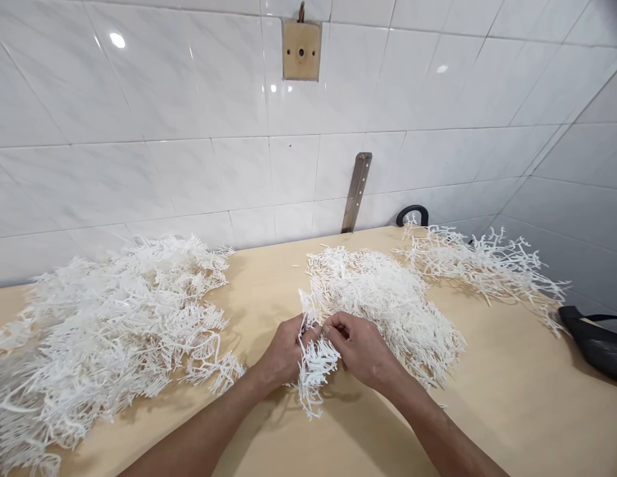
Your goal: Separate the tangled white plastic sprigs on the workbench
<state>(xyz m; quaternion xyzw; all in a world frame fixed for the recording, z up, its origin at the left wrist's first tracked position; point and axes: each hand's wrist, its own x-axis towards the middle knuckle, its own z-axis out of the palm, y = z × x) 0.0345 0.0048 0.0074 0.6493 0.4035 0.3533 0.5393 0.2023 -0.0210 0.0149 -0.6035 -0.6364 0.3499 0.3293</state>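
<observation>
My left hand (287, 351) and my right hand (360, 348) meet at the middle of a tan table (511, 411). Both are closed, pinching one white plastic comb-like piece (313, 371) whose thin teeth hang down between them. Just behind the hands lies a middle heap of the same white pieces (388, 298). A much larger heap of white pieces (104, 331) spreads over the left side of the table. A thinner scatter of branched white strips (487, 262) lies at the back right.
A white tiled wall (189, 132) rises behind the table and turns a corner on the right. A metal bar (356, 192) leans on it. A black handle (412, 213) shows behind the table, and a black bag (594, 341) lies at the right edge.
</observation>
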